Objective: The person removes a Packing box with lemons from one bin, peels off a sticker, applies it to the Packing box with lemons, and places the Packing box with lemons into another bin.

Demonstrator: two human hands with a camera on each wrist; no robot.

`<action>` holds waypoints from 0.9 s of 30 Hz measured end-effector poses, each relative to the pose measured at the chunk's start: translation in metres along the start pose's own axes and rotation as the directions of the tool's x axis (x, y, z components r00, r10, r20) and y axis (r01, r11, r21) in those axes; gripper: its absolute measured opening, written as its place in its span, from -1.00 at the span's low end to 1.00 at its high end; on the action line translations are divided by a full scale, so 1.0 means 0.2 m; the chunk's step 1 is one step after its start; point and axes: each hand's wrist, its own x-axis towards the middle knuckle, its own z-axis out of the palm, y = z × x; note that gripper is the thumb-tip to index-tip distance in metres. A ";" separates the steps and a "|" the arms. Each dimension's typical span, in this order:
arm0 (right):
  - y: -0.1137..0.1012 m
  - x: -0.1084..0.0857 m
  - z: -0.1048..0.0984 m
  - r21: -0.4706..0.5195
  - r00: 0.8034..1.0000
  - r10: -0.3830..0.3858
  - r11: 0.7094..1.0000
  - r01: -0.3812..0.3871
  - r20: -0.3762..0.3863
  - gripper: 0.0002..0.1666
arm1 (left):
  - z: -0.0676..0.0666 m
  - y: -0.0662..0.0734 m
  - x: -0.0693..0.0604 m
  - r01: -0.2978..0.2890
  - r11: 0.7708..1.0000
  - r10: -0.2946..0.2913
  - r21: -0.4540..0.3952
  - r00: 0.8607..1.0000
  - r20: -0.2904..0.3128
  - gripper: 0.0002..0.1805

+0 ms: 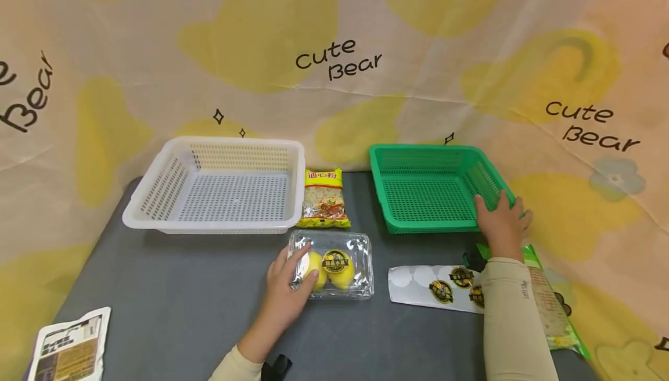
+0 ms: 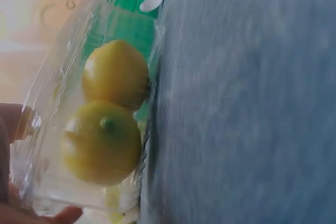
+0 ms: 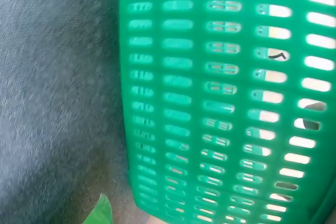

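A clear plastic box [image 1: 362,265] with two lemons [image 2: 103,142] in it and a round black-and-gold label on its lid is near the middle of the table. My left hand [image 1: 286,288] grips its left end, thumb at the front and fingers over the lid's edge. At the right, my right hand [image 1: 503,224] holds the right rim of a green plastic basket [image 1: 428,227], thumb on the inner side. No contents show in this basket. The right wrist view is filled by the basket's slotted wall [image 3: 194,98], and my fingers are hidden there.
A white slotted basket [image 1: 209,224] stands at the back left, beside a yellow pasta bag [image 1: 325,198]. A sticker sheet [image 1: 418,295] lies before the green basket. Under my right forearm is a green-edged bag [image 1: 554,311]. A white pouch [image 1: 73,346] lies front left.
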 end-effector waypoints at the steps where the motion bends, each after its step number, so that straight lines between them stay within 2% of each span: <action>1: 0.00 0.00 0.00 0.000 1.000 0.001 1.000 -0.001 0.001 0.16 | 0.01 0.01 -0.01 -0.022 1.000 0.022 -0.004 1.000 -0.013 -0.42; 4: 0.00 0.00 0.00 -0.002 1.000 -0.001 1.000 0.002 0.002 0.13 | 0.04 0.04 -0.02 -0.072 0.997 0.071 -0.018 0.997 -0.030 -0.42; 7: 0.00 0.00 -0.01 -0.009 1.000 -0.001 1.000 0.001 0.005 0.10 | 0.07 0.07 -0.02 -0.083 0.996 0.082 -0.028 0.995 -0.051 -0.43; 12: -0.01 0.01 -0.01 -0.028 1.000 0.000 1.000 0.001 0.011 0.10 | 0.13 0.17 0.04 -0.118 0.989 0.109 -0.089 0.989 -0.101 -0.46; 16: -0.01 0.01 -0.01 -0.032 1.000 -0.002 0.999 0.002 0.013 0.11 | 0.19 0.33 0.18 -0.149 0.974 0.136 -0.172 0.987 -0.084 -0.49; 20: 0.00 0.01 0.00 -0.043 1.000 -0.005 0.999 0.006 0.014 0.13 | 0.26 0.49 0.34 -0.093 0.966 0.098 -0.242 0.995 0.011 -0.52; 22: 0.00 0.01 0.00 -0.051 1.000 -0.010 0.999 0.010 0.013 0.13 | 0.30 0.55 0.42 -0.066 0.962 0.079 -0.264 0.996 0.041 -0.53; 24: 0.00 0.01 0.01 -0.062 1.000 -0.016 0.998 0.017 0.010 0.14 | 0.34 0.60 0.49 -0.048 0.959 0.063 -0.278 0.997 0.047 -0.51; 27: 0.00 0.01 0.01 -0.066 1.000 -0.016 0.998 0.016 0.004 0.13 | 0.43 0.66 0.59 -0.051 0.957 0.063 -0.287 0.998 0.030 -0.49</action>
